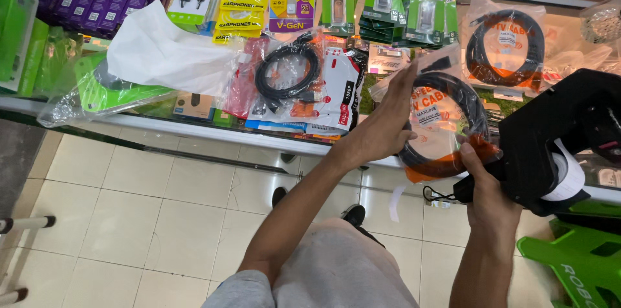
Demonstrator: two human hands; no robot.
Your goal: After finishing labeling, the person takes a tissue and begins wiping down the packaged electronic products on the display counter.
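Item 1: bagged cable coil. Our left hand grips its edge; right hand pinches below, label gun held steady.

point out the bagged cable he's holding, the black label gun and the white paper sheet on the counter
bagged cable (446,123), head view, on the black coil inside the clear bag
label gun (550,133), head view, on its black body
white paper sheet (162,49), head view, on the middle of the sheet
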